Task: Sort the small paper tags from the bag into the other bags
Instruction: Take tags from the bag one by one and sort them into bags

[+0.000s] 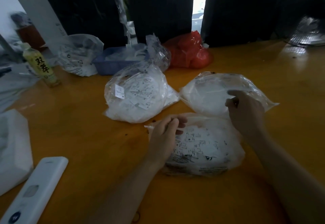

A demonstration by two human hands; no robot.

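Left hand [165, 132] sits at the near bag's [202, 146] upper left edge, fingers curled, pinching what looks like a thin white tag [149, 127] that pokes out to the left — likely one just picked for sorting. Right hand [246, 112] is up over the seam between that near bag and the far right bag [219, 90], thumb and forefinger drawn together; it seems to be nipping the plastic, but whether it truly has hold of anything, I cannot tell. My read: it's holding a mouth open so the tag can drop in.

The near bag lies directly under both wrists, full of printed paper tags, so it's the source, kept close for easy reach. The two receiving bags sit just beyond it, side by side: the far right one, and a left bag [137, 93] showing size letters. All rest on the yellow table [88, 127]. A green bottle [41, 65] stands well off to the left.
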